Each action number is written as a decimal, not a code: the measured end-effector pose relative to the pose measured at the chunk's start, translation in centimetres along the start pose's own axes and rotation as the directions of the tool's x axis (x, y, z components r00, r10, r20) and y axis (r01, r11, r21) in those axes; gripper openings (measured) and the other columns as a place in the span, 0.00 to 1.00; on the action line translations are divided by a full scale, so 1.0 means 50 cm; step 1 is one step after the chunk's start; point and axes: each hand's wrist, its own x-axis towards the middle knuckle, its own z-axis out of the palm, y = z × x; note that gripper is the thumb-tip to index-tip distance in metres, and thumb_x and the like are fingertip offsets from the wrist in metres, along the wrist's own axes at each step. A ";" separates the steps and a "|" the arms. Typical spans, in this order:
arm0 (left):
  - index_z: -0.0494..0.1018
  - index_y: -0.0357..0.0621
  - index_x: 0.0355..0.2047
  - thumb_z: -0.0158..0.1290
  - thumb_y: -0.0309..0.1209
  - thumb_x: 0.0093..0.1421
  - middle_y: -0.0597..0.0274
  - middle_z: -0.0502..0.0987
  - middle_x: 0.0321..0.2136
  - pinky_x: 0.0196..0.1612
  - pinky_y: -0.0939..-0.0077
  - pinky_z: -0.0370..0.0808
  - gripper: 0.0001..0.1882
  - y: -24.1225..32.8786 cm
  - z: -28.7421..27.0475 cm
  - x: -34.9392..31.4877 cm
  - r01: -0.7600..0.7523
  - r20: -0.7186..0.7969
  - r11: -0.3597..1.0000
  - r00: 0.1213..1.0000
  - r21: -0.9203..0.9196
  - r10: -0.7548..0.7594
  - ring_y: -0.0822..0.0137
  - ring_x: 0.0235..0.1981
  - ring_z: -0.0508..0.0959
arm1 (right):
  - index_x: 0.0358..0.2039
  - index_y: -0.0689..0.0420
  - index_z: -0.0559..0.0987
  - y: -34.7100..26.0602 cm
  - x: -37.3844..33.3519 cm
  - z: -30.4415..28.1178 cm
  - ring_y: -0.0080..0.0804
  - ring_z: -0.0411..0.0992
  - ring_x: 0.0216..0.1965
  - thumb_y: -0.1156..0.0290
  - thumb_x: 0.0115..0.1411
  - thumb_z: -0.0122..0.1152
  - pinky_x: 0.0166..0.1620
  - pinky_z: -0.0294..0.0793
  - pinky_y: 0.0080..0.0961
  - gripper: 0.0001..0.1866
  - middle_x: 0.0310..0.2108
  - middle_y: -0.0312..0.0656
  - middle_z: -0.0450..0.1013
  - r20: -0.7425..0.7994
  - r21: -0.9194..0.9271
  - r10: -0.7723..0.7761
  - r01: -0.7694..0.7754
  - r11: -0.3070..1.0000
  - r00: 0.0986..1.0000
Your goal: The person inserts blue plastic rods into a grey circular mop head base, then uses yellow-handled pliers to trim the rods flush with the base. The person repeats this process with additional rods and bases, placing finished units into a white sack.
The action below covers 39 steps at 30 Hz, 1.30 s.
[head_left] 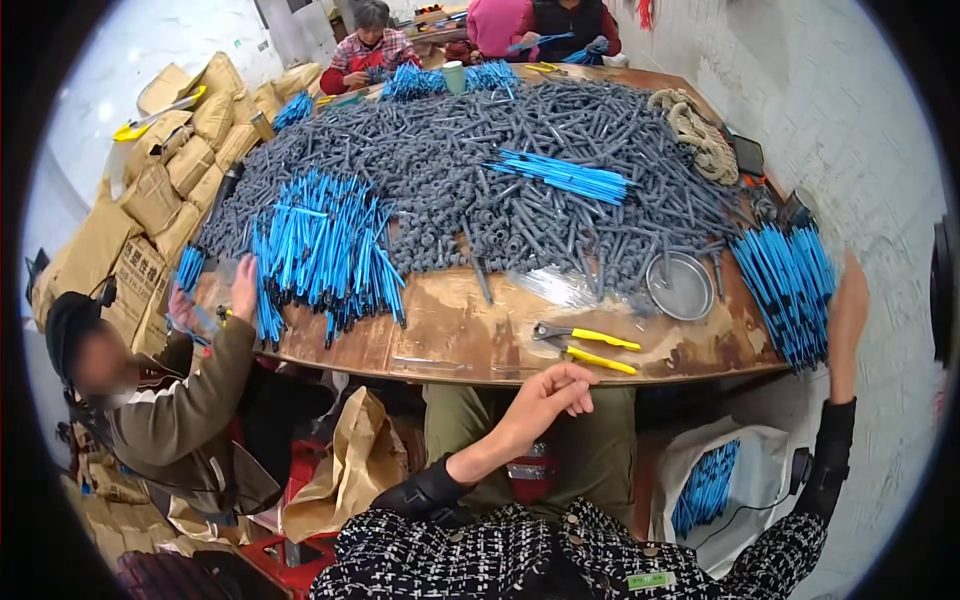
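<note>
My left hand (pixel 550 398) hovers at the table's near edge with its fingers curled in, and nothing shows in it. Just beyond it lie end-cutting pliers (pixel 585 345) with yellow handles. At the right end of the table, my right hand (pixel 850 295) is held flat and upright against a stack of thin blue rods (pixel 785 290) with black parts; its fingers look stretched out, though some are hidden. A heap of dark grey plastic fittings (pixel 430 150) covers most of the table, with a loose bundle of blue rods (pixel 565 175) on top.
A round metal dish (pixel 680 285) sits near the front right, a coiled rope (pixel 695 135) behind it. More blue rods (pixel 325 245) are piled at left, beside a co-worker's hands (pixel 243 288). A white sack (pixel 740 465) holding rods stands below right. Other people work across the table.
</note>
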 end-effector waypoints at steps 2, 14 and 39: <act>0.75 0.39 0.47 0.49 0.30 0.71 0.65 0.78 0.31 0.41 0.80 0.73 0.10 -0.002 -0.026 -0.002 -0.009 0.004 1.000 1.000 -0.011 0.009 0.76 0.33 0.76 | 0.56 0.63 0.74 -0.240 0.093 -0.073 0.53 0.71 0.55 0.85 0.59 0.47 0.59 0.68 0.42 0.23 0.53 0.54 0.74 0.016 0.283 -0.244 0.230 0.931 0.970; 0.74 0.39 0.48 0.48 0.31 0.72 0.66 0.79 0.31 0.40 0.80 0.72 0.11 0.021 -0.173 -0.051 -0.026 -0.092 0.996 0.996 -0.091 0.017 0.78 0.35 0.76 | 0.35 0.60 0.79 -0.896 0.373 0.376 0.53 0.74 0.40 0.66 0.57 0.62 0.42 0.74 0.48 0.10 0.32 0.50 0.76 0.124 0.584 -0.587 0.419 0.695 0.800; 0.74 0.40 0.48 0.47 0.31 0.72 0.67 0.78 0.31 0.41 0.81 0.70 0.11 0.013 -0.171 -0.077 -0.046 -0.052 0.989 0.998 -0.143 0.039 0.78 0.35 0.75 | 0.34 0.55 0.84 -0.874 0.343 0.240 0.43 0.76 0.39 0.61 0.59 0.64 0.41 0.75 0.41 0.11 0.28 0.42 0.77 0.122 0.774 -0.658 0.344 0.532 0.743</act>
